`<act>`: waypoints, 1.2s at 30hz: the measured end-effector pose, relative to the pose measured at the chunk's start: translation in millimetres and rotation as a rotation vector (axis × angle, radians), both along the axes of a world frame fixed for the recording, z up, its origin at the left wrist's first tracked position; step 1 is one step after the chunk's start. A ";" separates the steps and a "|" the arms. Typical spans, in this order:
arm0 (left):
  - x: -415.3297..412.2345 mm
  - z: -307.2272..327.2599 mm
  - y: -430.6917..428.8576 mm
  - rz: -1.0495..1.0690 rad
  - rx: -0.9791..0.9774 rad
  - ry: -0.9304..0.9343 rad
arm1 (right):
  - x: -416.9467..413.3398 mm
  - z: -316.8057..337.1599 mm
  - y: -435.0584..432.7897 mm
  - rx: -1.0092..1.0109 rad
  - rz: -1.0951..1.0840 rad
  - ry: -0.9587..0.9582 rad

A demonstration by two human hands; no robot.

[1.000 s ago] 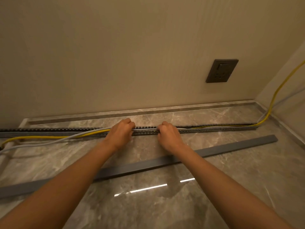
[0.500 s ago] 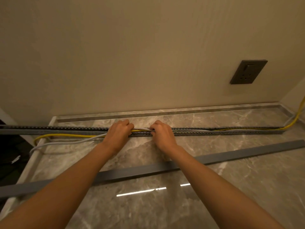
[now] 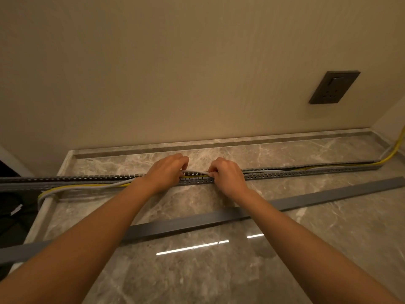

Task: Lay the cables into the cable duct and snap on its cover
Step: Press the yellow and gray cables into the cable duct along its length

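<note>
left hand (image 3: 165, 172): curled round grey cable (image 3: 195, 172) at duct (image 3: 306, 172)
right hand (image 3: 228, 175): same cable gripped, close by
yellow cable (image 3: 394, 152): partly laid in duct
cover (image 3: 317, 199): laid on floor (image 3: 197, 277), off duct

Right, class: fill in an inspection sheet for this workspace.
Surface: glossy marble floor.
Job's things: slotted cable duct open along the wall; grey cover loose on the floor, nearer the person.
Clutter: pale scrap in the dark gap at left, unclear.
Hands: left hand and right hand both grip the grey cable over the duct.
Cables: grey cable and yellow cable in the duct at right, outside it at left.
Surroundings: beige wall, dark socket.
</note>
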State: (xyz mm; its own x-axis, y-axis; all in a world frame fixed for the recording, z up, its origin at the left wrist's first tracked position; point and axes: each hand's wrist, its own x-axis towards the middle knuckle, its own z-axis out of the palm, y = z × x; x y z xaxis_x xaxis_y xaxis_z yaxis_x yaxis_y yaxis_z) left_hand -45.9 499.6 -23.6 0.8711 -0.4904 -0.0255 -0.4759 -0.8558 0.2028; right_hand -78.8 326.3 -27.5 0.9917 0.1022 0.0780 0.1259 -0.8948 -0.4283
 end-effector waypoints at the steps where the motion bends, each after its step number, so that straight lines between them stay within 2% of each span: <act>1: -2.8 -1.1 -0.2 -0.003 -0.012 -0.019 | -1.7 -1.7 0.5 0.003 -0.005 -0.014; 5: -10.8 -2.3 -3.9 -0.031 -0.031 -0.079 | -5.0 -5.6 2.7 -0.010 -0.021 -0.057; 9: -11.6 -0.5 -7.4 -0.066 0.071 -0.151 | -5.1 -4.1 3.2 0.001 -0.049 -0.017; 18: -20.1 -3.5 -19.0 -0.090 0.195 -0.219 | -11.2 -4.6 -3.9 -0.068 0.008 -0.064; 24: -16.1 0.2 -24.5 -0.184 0.397 -0.258 | -12.9 -3.9 -7.2 -0.150 0.091 -0.061; 30: -17.5 -0.5 -28.1 -0.195 0.453 -0.216 | -15.4 -7.8 -3.3 -0.244 0.120 -0.017; 36: -20.6 -2.0 -24.2 -0.179 0.369 -0.230 | -22.1 -7.7 -10.6 -0.126 0.113 0.025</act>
State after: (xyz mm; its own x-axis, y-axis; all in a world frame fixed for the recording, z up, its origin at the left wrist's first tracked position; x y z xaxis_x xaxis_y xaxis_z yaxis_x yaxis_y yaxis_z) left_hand -66.4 475.4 -25.6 0.7768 -0.6284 -0.0423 -0.6199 -0.7509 -0.2279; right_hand -100.9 315.7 -35.2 0.9749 0.2204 0.0328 0.2193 -0.9225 -0.3177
